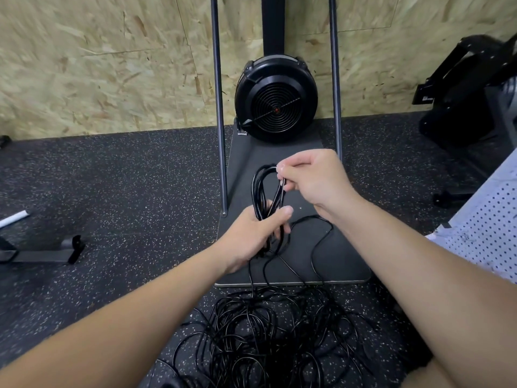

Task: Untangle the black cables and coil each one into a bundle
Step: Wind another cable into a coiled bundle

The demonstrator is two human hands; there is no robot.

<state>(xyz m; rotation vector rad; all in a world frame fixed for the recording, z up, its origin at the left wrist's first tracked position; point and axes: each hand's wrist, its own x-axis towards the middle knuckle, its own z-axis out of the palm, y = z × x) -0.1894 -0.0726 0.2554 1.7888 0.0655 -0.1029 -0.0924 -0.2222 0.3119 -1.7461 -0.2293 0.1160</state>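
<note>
A big tangle of black cables (268,337) lies on the speckled floor between my forearms. My left hand (251,236) grips the lower end of a small coil of black cable (261,189), several loops standing upright. My right hand (313,177) pinches the top of that coil between thumb and fingers. From the coil, loose strands (321,247) hang down across the mat into the tangle.
A grey mat (344,264) carries a black fan wheel (275,99) and two upright steel poles (219,107). An OSB wall stands behind. A black metal foot (42,252) lies at left, dark equipment (470,102) at right, white perforated fabric (486,233) at the right edge.
</note>
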